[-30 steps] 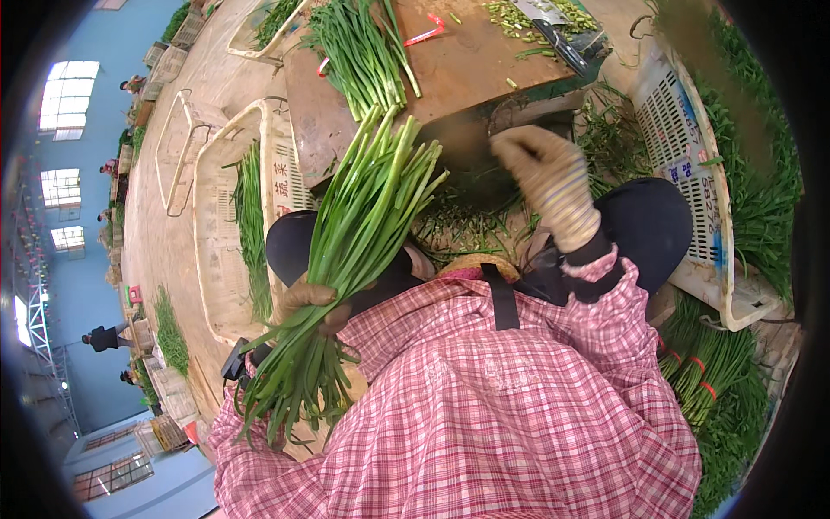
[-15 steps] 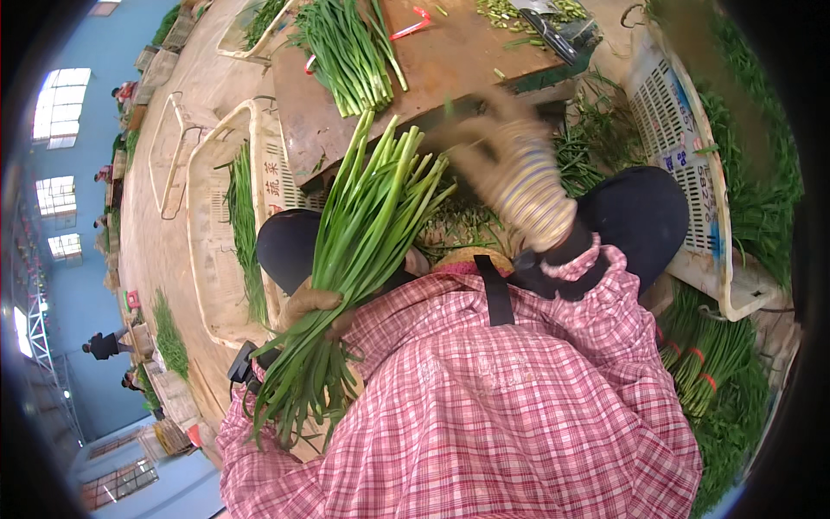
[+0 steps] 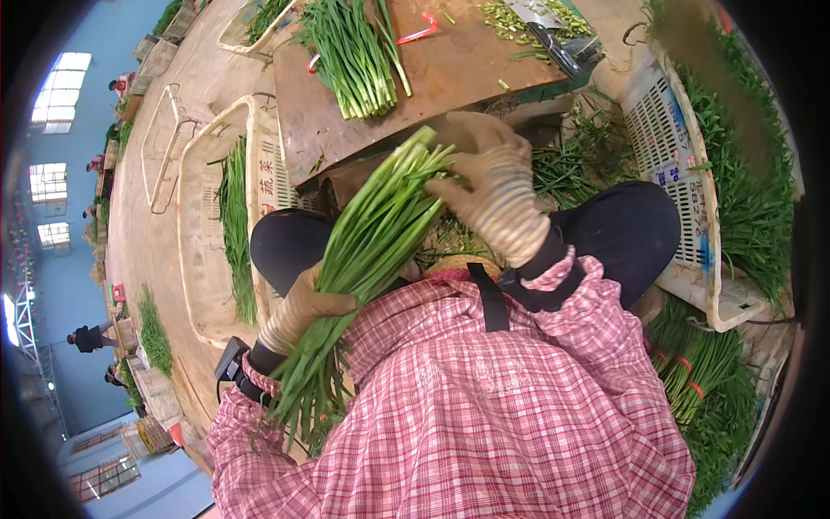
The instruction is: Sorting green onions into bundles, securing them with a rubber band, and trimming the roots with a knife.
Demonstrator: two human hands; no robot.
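Observation:
My left hand (image 3: pixel 309 311), in a tan work glove, is closed round the leafy lower part of a bunch of chives (image 3: pixel 372 238). The bunch slants up and to the right over my lap, its pale cut ends gathered near the top. Beside those ends, my right hand (image 3: pixel 493 177) wears a glove with a striped cuff. Its fingers are apart and curved, the thumb close to or touching the stems, with nothing seen gripped. Another bunch of chives (image 3: pixel 354 65) lies on the brown tabletop (image 3: pixel 303 138) ahead.
A knife (image 3: pixel 553 50) lies among trimmed stem ends on the table, near a red tie strip (image 3: pixel 419 31). White plastic crates stand left (image 3: pixel 192 233) and right (image 3: pixel 711 251), both with greens. Tied bunches (image 3: pixel 687 376) lie at lower right. Loose scraps (image 3: pixel 571 169) litter the floor under the table.
My right hand, blurred before, has come left and down beside the stem ends. The ends, spread out before, now sit closer together, and the bunch tilts more to the right.

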